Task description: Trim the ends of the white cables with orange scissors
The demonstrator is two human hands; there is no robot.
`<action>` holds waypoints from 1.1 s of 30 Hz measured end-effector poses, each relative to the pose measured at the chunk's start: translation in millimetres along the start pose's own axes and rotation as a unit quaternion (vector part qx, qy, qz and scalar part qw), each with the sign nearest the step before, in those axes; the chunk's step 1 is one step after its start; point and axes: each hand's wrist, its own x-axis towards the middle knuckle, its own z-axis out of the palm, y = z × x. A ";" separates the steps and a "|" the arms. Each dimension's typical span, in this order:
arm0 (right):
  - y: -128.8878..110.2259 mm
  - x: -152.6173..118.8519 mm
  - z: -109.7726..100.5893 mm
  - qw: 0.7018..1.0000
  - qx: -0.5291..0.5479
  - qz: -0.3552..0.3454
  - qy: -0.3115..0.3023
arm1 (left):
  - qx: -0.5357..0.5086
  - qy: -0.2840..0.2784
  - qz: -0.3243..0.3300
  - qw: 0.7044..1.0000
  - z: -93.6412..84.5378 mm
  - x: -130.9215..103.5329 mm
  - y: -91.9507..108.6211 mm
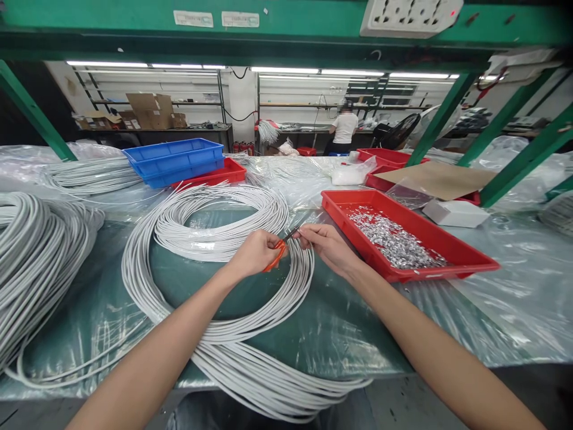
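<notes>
My left hand [256,254] is closed around the orange handles of a pair of scissors [276,255]. Their dark blades point up and right, to the fingertips of my right hand [326,243]. Those fingers are pinched on what looks like the end of a white cable, mostly hidden by the fingers. Beneath both hands lies a large coil of white cable [141,263], with a smaller coil [203,242] resting at its far side. More loops of cable [277,382] hang over the table's near edge.
Right of my hands, a red tray [465,260] holds many small shiny metal pieces. A thick cable bundle [45,257] lies at left. Blue trays [174,156] sit atop a red one [230,172] behind the coils. Green frame posts [441,122] rise at right. A person [344,126] is far back.
</notes>
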 end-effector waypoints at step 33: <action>0.3 -13.0 20.8 0.962 -0.216 -0.151 0.067 | -0.201 0.097 0.038 0.974 3.0 5.7 6.1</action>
